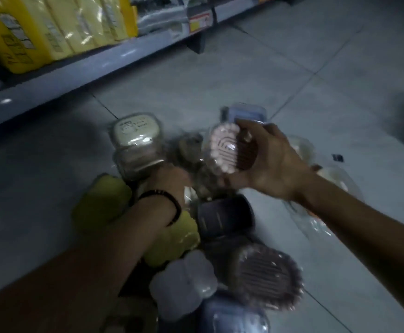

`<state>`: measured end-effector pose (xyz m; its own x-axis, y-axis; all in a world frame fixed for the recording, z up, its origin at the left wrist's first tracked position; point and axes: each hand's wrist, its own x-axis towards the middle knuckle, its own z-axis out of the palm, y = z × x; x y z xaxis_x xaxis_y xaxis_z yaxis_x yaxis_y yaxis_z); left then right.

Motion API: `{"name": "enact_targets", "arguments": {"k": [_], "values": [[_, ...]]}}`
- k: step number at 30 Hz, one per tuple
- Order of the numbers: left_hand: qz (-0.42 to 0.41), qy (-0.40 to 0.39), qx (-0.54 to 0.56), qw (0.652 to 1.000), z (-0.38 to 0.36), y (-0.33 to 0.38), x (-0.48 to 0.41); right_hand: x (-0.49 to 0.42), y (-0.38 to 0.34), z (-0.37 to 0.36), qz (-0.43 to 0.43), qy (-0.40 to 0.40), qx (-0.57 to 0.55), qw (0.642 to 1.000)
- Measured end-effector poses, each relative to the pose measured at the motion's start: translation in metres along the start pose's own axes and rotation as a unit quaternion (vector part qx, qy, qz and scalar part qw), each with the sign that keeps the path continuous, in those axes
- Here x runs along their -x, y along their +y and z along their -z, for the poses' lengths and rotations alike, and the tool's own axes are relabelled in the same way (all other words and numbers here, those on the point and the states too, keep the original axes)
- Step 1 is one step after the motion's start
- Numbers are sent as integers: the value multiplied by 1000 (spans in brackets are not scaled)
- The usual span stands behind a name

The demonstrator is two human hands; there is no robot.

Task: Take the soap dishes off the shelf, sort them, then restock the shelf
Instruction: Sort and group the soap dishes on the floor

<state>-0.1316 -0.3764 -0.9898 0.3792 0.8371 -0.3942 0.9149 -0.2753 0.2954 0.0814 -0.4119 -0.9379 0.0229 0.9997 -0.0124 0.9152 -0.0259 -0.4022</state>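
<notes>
Probably light but slippery in its wrap, the pink soap dish [220, 150] is gripped at its rim by the right hand [275, 162]; the left hand [169, 180] is unclear.

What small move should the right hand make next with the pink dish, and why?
Probably lower the pink scalloped soap dish in the right hand onto the similar scalloped dish in the pile: their shapes match, so they likely sort together.
</notes>
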Motion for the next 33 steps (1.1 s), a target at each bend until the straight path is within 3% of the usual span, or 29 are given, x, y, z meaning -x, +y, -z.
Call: {"name": "enact_targets", "arguments": {"k": [3, 5, 9, 13, 17, 20, 23, 26, 33], "values": [[-1, 105, 99, 989, -16, 3, 13, 90, 22, 11, -50, 0, 12, 999], [5, 114, 205, 972, -20, 17, 31, 141, 31, 9, -61, -1, 24, 998], [68, -90, 444, 889, -21, 52, 76, 199, 29, -12, -124, -61, 39, 990], [43, -189, 359, 913, -50, 61, 105, 215, 28, -37, -123, -66, 62, 988], [24, -162, 316, 935, -75, 69, 112, 217, 28, -46, -125, -96, 78, 984], [40, -140, 339, 930, -83, 73, 112, 224, 34, -44, -178, -74, -24, 981], [74, -174, 386, 903, -88, 75, 112, 229, 48, -40, -332, -11, -223, 917], [128, -205, 445, 862, -94, 76, 114, 235, 58, -47, -405, -48, -402, 820], [120, -204, 491, 838, -102, 100, 108, 233, 74, -58, -401, 22, -466, 789]]}}
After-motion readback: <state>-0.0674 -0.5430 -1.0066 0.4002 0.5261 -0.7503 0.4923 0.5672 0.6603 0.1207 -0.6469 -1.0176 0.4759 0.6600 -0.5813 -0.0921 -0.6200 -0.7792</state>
